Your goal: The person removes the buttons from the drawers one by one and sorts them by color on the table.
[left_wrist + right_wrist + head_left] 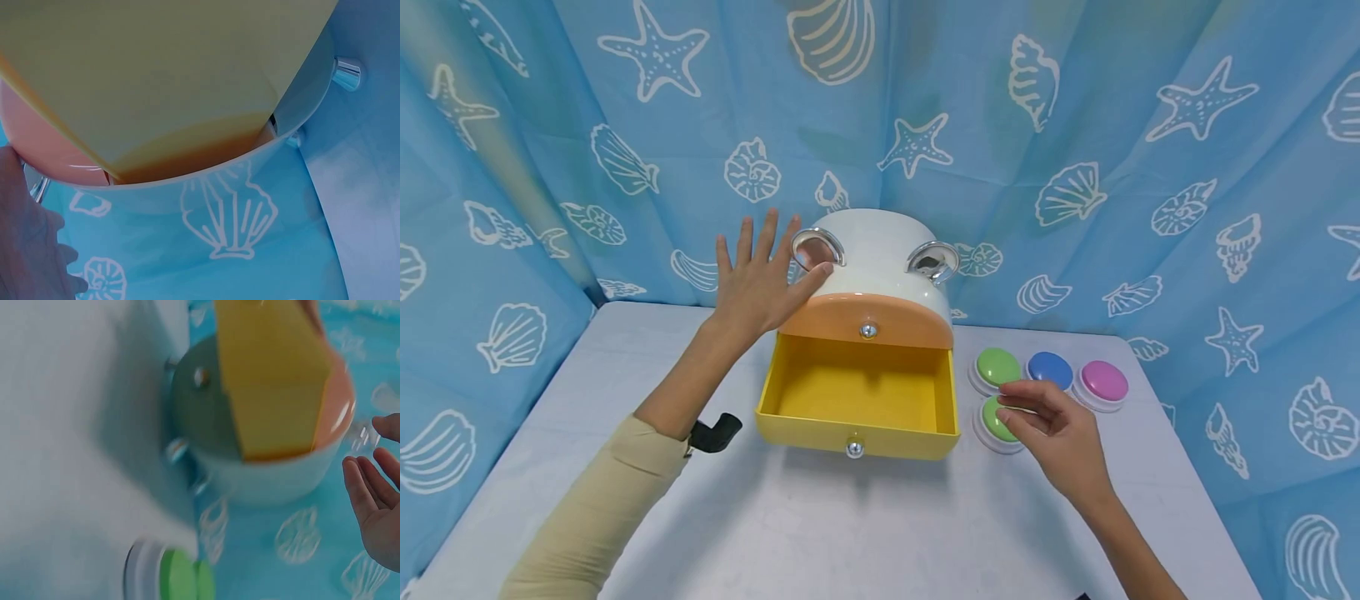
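Observation:
A rounded white box (880, 242) with silver ring eyes and an orange upper front stands at the back of the table. Its yellow drawer (805, 432) is pulled out, and no object shows inside. My left hand (754, 292) is at the box's left side, fingers straight and spread, thumb overlapping the left ring (817, 247). Over the nearer green push button (997, 419) hovers my right hand (1063, 433), its fingers loosely bent. In the right wrist view, a gap shows between thumb and fingertips of that hand (378, 519), which holds nothing.
Behind the nearer button sit another green button (998, 366), a blue button (1049, 371) and a pink button (1105, 380), all on white bases. Blue curtains (970, 75) with white shell prints hang behind the white table (850, 533). A silver knob (854, 448) juts from the drawer front.

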Tool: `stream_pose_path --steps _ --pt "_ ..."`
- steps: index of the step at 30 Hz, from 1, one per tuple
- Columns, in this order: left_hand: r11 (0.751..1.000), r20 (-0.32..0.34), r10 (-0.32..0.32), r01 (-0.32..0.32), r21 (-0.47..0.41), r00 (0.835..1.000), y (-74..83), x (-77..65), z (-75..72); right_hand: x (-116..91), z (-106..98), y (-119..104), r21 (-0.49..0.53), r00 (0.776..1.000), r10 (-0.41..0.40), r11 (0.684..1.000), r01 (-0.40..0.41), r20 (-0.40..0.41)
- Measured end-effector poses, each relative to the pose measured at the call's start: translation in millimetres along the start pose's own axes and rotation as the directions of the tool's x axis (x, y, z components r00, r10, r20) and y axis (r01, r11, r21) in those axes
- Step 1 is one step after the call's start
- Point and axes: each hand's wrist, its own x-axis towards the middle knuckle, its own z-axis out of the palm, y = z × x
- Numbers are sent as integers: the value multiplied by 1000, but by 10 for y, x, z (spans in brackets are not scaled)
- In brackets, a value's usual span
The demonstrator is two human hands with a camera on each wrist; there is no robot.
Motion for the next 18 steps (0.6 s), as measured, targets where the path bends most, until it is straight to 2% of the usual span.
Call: stream_pose_path --steps 4,8,13,18 --pt "1000 0 2 -2 0 1000 2 0 -2 -117 125 -254 70 999 -47 997 46 16" --pt "1000 -6 5 -5 -2 1000 3 -2 -8 -224 309 -417 125 994 -71 990 60 86" --pt "1000 -8 2 -2 -2 1000 5 -9 -9 -324 589 -442 161 984 -93 985 68 149" --pt "1000 -6 -1 1 10 1000 11 -15 -8 -398 848 -383 173 986 -118 980 97 115"
